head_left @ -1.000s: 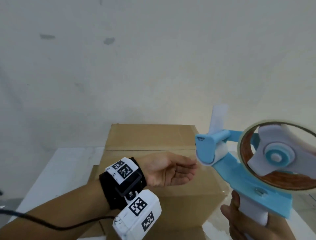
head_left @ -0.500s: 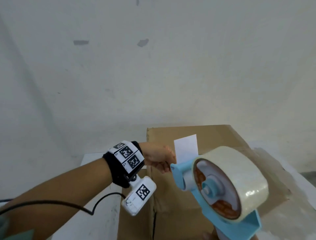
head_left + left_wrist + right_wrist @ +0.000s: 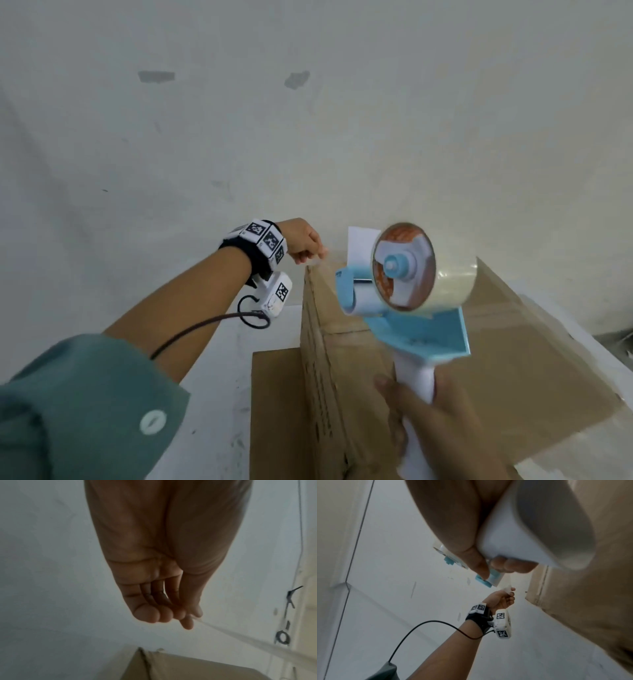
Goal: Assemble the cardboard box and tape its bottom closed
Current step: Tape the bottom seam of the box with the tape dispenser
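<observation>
Left hand [image 3: 301, 245] seemingly pinching tape end [image 3: 318, 261], right hand [image 3: 442, 421] gripping dispenser [image 3: 404, 291]

Soft even light; wrist views dim, blurred; edges warped

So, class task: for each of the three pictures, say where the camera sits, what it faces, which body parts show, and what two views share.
Head: worn high, facing down at the cardboard box and tape dispenser; both forearms show.
Left wrist: looks along the left hand pinching the tape end.
Right wrist: looks past the right hand gripping the dispenser handle toward the left arm.
Shared: head and right wrist both show the left hand and box.
</observation>
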